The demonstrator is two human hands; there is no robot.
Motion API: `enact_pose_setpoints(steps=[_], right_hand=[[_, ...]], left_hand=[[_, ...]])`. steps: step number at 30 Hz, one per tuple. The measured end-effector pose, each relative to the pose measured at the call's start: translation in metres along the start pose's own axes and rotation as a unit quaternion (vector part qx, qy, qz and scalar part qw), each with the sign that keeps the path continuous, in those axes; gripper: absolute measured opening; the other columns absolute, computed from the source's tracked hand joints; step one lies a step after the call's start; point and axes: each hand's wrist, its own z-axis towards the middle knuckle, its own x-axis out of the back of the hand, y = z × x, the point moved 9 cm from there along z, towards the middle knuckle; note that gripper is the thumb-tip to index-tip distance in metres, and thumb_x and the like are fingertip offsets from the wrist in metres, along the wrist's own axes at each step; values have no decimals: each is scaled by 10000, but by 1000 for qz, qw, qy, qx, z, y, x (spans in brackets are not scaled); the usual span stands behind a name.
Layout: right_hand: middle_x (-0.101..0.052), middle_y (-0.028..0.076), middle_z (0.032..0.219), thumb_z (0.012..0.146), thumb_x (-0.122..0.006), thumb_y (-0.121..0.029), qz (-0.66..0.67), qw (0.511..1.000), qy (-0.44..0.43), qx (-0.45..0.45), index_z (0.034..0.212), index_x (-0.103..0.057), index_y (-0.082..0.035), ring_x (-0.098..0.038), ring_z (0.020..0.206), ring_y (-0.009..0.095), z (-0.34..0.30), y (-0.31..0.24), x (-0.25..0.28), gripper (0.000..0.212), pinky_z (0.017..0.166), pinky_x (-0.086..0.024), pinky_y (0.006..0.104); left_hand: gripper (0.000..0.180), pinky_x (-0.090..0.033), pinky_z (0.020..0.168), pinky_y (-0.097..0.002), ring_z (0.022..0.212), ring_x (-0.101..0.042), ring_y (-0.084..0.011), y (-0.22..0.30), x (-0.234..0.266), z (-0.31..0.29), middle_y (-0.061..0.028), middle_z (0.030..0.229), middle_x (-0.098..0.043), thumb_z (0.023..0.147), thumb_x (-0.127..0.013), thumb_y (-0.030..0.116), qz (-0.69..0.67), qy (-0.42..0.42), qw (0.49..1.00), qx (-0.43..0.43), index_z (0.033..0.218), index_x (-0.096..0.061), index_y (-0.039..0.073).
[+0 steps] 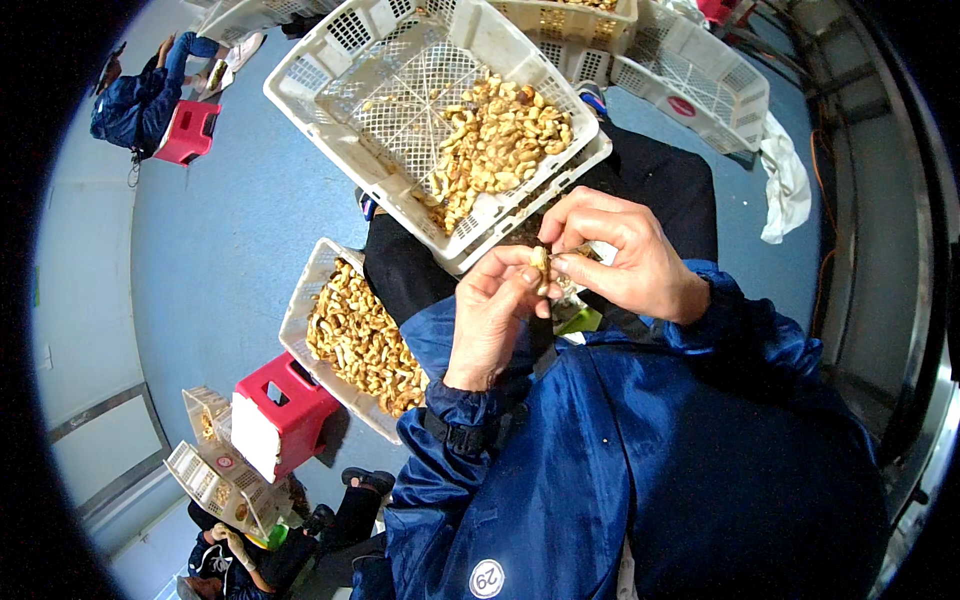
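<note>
While it is being pinched between the fingertips of both hands, a single pale nut [540,262] is being held just above the lap, in front of the blue jacket [640,450]. The left hand [492,315] is being closed on it from below, and the right hand [625,255] is being curled over it from above. Just beyond, a white crate [330,85] partly filled with nuts is being rested on the knees. A second crate [300,310] of nuts is being kept lower left, beside a red stool [285,410].
</note>
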Motion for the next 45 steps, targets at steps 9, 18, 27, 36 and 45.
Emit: enact_pose_setpoints(steps=[9, 18, 27, 36, 45], right_hand=[[-628, 92, 855, 778, -654, 1, 85, 987, -45, -126, 737, -549, 1, -609, 808, 193, -7, 24, -4, 112, 712, -476, 308], [-632, 71, 851, 808, -641, -17, 56, 988, -51, -136, 721, -515, -6, -582, 801, 127, -7, 23, -7, 153, 701, -451, 277], [-630, 30, 803, 812, -649, -35, 263, 940, 24, -218, 804, -630, -1, -563, 752, 77, -15, 53, -12, 40, 689, -453, 248], [-619, 81, 826, 788, -647, -29, 22, 998, -9, -61, 733, -551, -5, -598, 761, 170, -6, 19, -6, 113, 690, -467, 299], [-624, 89, 882, 805, -640, -14, 196, 967, -4, -161, 690, -490, -18, -581, 814, 135, -13, 38, -11, 189, 714, -447, 267]], left_hand=[[142, -468, 646, -213, 725, -606, -93, 17, 5, -7, -44, 847, -666, 869, -657, 38, 150, 36, 987, -51, 1004, -638, -4], [184, -473, 778, -236, 870, -583, -100, 30, -7, -13, -59, 990, -623, 829, -666, -56, 179, 31, 974, -139, 1005, -628, -23], [130, -447, 816, -251, 902, -554, -132, 43, -18, -16, -85, 996, -586, 796, -653, -90, 362, 24, 897, -252, 890, -598, -19], [265, -477, 789, -243, 888, -577, -115, 23, -8, -6, -69, 998, -594, 828, -666, -31, 163, 62, 977, -120, 1072, -564, -21], [202, -503, 676, -226, 718, -622, -109, 22, -1, -11, -69, 853, -667, 868, -654, 4, 164, 81, 980, -75, 1064, -610, -22]])
